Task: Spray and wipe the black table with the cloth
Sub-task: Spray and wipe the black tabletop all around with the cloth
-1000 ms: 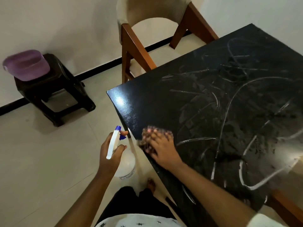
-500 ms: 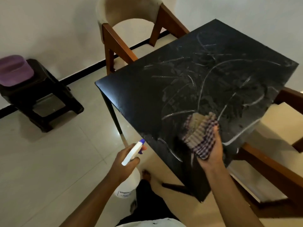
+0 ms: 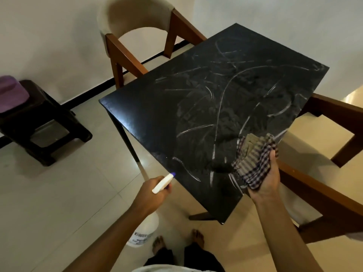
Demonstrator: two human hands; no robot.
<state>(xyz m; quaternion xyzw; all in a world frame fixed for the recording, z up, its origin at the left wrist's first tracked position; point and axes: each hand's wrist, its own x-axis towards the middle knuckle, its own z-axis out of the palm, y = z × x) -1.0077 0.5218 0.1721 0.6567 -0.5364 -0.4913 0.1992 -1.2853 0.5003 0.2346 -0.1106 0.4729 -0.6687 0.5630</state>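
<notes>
While blurred, spray bottle (image 3: 144,231) label print stays unreadable.

Black rectangular table top (image 3: 149,114): smooth, semi-gloss, pale smeared streaks. Checked woven cloth (image 3: 253,163): soft, matt, crumpled. White plastic spray bottle (image 3: 143,231): translucent. Brown wooden chair frame (image 3: 125,57): satin. Cream floor tiles (image 3: 59,193): glossy.

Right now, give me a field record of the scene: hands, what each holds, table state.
left hand: grips white spray bottle with purple nozzle, nozzle at the table's near edge
right hand: holds checked cloth bunched over the near right part of the table
black rectangular table: pale smear streaks across most of the top, left strip looks cleaner
wiping: unfinished
</notes>
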